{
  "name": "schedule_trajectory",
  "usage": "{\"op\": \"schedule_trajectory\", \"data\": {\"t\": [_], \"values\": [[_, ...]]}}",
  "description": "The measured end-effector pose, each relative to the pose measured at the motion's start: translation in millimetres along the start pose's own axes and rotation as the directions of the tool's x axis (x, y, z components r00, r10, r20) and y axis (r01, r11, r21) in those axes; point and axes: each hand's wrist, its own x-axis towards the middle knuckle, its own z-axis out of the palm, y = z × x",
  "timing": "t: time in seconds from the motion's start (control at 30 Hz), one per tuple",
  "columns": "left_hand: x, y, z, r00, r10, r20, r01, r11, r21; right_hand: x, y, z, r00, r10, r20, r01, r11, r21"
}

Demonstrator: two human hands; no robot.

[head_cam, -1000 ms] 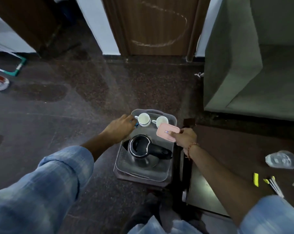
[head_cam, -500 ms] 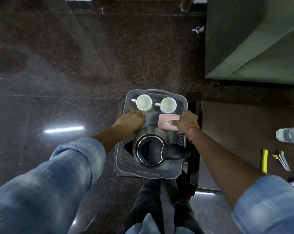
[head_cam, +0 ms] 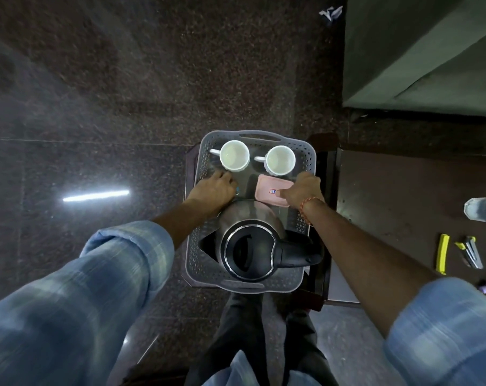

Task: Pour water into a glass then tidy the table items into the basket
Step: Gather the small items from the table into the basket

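Observation:
A grey perforated basket [head_cam: 192, 247] stands on a small dark stool below me. It holds two white cups [head_cam: 234, 156] [head_cam: 280, 160] at its far end and a steel kettle [head_cam: 247, 250] with a black lid and handle at its near end. Between them lies a pink flat box [head_cam: 267, 188]. My right hand [head_cam: 303, 189] grips the box's right edge, thumb on top, low inside the basket. My left hand [head_cam: 212, 190] is curled inside the basket next to the left cup, with a small teal item [head_cam: 237, 190] showing at its fingertips.
A dark brown table [head_cam: 389, 190] adjoins the basket on the right, carrying a clear plastic bottle [head_cam: 483, 208], a yellow strip [head_cam: 442, 253] and some metal tools [head_cam: 471, 252]. A green sofa [head_cam: 431, 51] fills the upper right. Crumpled paper [head_cam: 331, 13] lies on the dark floor.
My head has tilted down over the basket. The pink box has gone from above the basket's right rim down inside it, behind the kettle. My left hand stays by the left cup.

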Motion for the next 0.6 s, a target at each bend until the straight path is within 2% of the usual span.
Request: {"op": "schedule_trajectory", "data": {"t": [0.1,0.3,0.43,0.6], "values": [[-6.4,-1.1,-4.8,1.0,-0.012,-0.005,0.012,1.0,-0.013,-7.6,-0.3,-1.6,1.0,-0.024,-0.009,0.024,1.0,-0.012],[-31.3,-4.8,-41.5,0.999,0.01,-0.041,-0.013,0.998,-0.069,-36.8,8.8,-32.7,0.999,-0.017,-0.041,0.023,0.986,0.166],[-35.4,4.4,-89.0,0.996,0.066,-0.068,-0.066,0.998,0.005,-68.9,46.7,-75.4,0.989,0.089,-0.121,-0.049,0.953,0.299],[-16.0,58.8,-166.0,0.953,0.206,-0.223,-0.209,0.978,0.011,-112.0,139.4,-137.5,0.947,0.243,-0.21,-0.131,0.888,0.441]]}}
